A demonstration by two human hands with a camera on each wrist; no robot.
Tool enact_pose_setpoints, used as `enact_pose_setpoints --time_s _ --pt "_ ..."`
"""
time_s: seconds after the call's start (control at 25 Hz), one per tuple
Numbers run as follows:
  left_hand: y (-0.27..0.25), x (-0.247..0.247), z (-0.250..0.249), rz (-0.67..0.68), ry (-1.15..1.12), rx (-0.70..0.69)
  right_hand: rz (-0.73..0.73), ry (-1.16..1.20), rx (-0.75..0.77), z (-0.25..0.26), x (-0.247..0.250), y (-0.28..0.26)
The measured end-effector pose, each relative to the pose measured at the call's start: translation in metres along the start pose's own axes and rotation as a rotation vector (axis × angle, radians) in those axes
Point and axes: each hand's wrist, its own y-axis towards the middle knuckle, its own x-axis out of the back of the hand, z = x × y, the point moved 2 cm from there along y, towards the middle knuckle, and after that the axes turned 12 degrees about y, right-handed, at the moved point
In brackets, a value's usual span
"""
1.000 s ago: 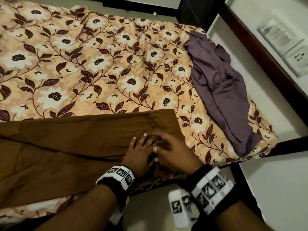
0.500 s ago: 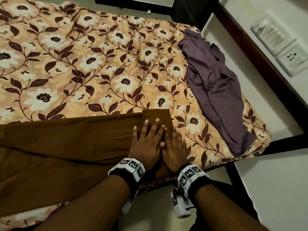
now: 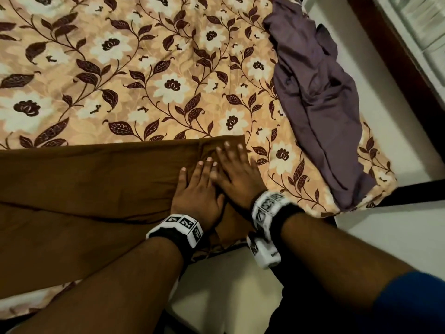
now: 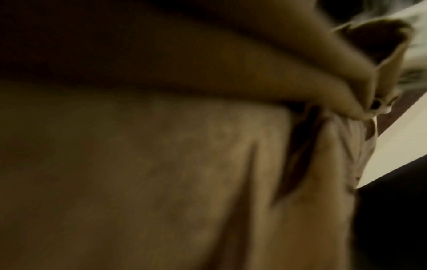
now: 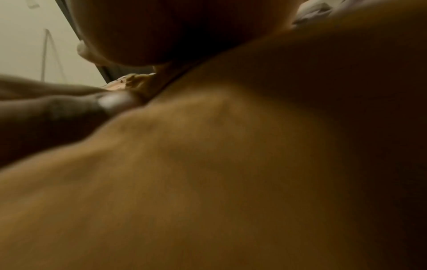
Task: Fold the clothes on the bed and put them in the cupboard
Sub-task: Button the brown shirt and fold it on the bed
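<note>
**Soft brown cloth pressed flat at the bed's near edge**

Both hands lay flat, fingers straight, grasping nothing: left hand [image 3: 196,196] and right hand [image 3: 237,175] pressed the brown garment [image 3: 91,186] at six o'clock on the bed [image 3: 144,68]. It looked limp and light; corners seemed the best hold. The purple garment [image 3: 320,97] lay crumpled at two o'clock, near the bed's edge.

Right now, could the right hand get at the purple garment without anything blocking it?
Probably yes. The right hand lies flat on the brown cloth; only bare bedsheet separates it from the purple garment.
</note>
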Motion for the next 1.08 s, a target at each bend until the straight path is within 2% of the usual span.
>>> enact_pose_setpoints --time_s 0.08,0.16,0.24,0.32,0.36,0.48,0.56,0.64,0.68,0.76,0.8,0.88,0.96,1.08 --pt "0.0 -0.001 0.0 -0.011 0.032 -0.003 -0.006 -0.006 -0.033 -0.002 -0.02 -0.042" --pt "0.0 -0.004 0.0 -0.016 0.033 -0.011 0.036 0.073 -0.172 0.008 -0.038 -0.08" --pt "0.003 -0.008 -0.001 0.002 -0.011 -0.013 0.131 0.109 -0.29 0.011 -0.057 -0.108" --pt "-0.002 -0.002 0.0 0.014 -0.057 -0.025 0.257 0.224 -0.363 0.012 -0.046 -0.13" --pt "-0.003 0.005 0.002 0.01 -0.072 -0.034 0.229 0.35 -0.405 0.009 -0.031 -0.131" --pt "-0.009 0.027 0.01 -0.048 -0.165 -0.012 -0.175 0.645 -0.463 -0.001 0.024 -0.108" --pt "-0.021 0.044 0.009 -0.171 -0.117 0.002 -0.218 0.825 -0.492 -0.005 0.04 -0.086" --pt "-0.031 0.052 0.005 -0.188 -0.129 -0.065 -0.189 1.012 -0.537 -0.005 0.039 -0.074" --pt "-0.033 0.052 0.004 -0.147 -0.289 -0.097 -0.19 1.06 -0.526 0.001 0.043 -0.073" --pt "-0.039 0.053 0.008 -0.004 -0.845 -0.067 -0.165 1.066 -0.426 0.026 0.051 -0.078" --pt "-0.044 0.055 0.015 0.036 -1.105 -0.011 -0.133 1.067 -0.347 0.046 0.054 -0.082" --pt "-0.06 0.055 0.038 0.026 -1.404 0.169 -0.009 1.045 -0.172 0.093 0.046 -0.092" --pt "-0.078 0.055 0.073 -0.067 -1.462 0.312 0.132 0.922 -0.033 0.143 0.027 -0.1" --pt "-0.117 0.04 0.159 -0.189 -1.392 0.434 0.321 0.756 0.098 0.214 -0.019 -0.095"
